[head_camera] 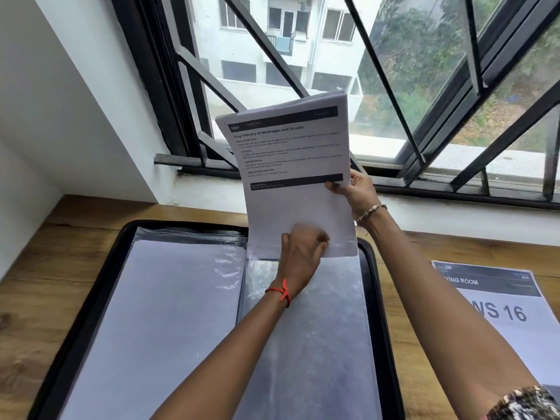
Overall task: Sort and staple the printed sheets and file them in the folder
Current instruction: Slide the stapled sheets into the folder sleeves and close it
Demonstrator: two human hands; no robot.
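One folder point(98, 298) — sleeved paper point(157, 328) inside, printed sheets point(291, 165) above

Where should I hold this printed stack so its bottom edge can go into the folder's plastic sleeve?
Pinch the printed stack on its right long edge, about mid-height, coming from the right, as the right hand does. It stands upright over the right-hand sleeve of the folder, so a side grip probably leaves the bottom edge free to enter. The left hand, blurred, is at that edge.

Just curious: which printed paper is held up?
The stack headed "Tray Delivery of Beverages and Snacks", held by left hand and right hand; the "WS 16" sheet lies on the table.
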